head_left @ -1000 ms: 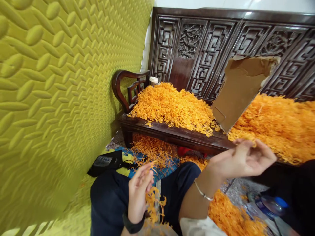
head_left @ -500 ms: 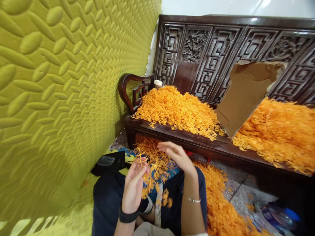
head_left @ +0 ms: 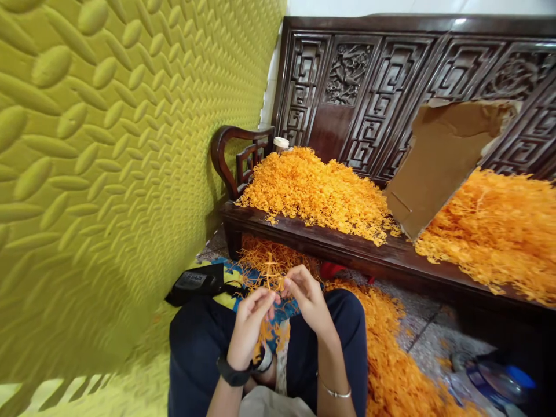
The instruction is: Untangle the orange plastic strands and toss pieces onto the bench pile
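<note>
Between my two hands, over my lap, a thin branching orange plastic piece (head_left: 269, 267) stands up. My left hand (head_left: 252, 321) pinches its lower end between thumb and fingertips. Close beside it, my right hand (head_left: 307, 298) pinches the same piece from the right; the exact contact is too small to make out. Below and behind the hands, a tangle of loose orange plastic pieces (head_left: 278, 255) lies on the floor. A few more orange pieces (head_left: 269, 333) show between my knees, partly hidden by my hands.
A dark carved wooden bench (head_left: 304, 234) bears a left orange heap (head_left: 321, 191) and a right orange heap (head_left: 499, 231), with a cardboard sheet (head_left: 443, 156) between them. A yellow textured mat (head_left: 108, 174) rises at left. A black pouch (head_left: 195, 284) and a plastic bottle (head_left: 499, 382) lie low.
My right hand has come down and left, from open to a pinch beside my left hand. The left hand has moved slightly right with the orange piece. The view has shifted a little.
</note>
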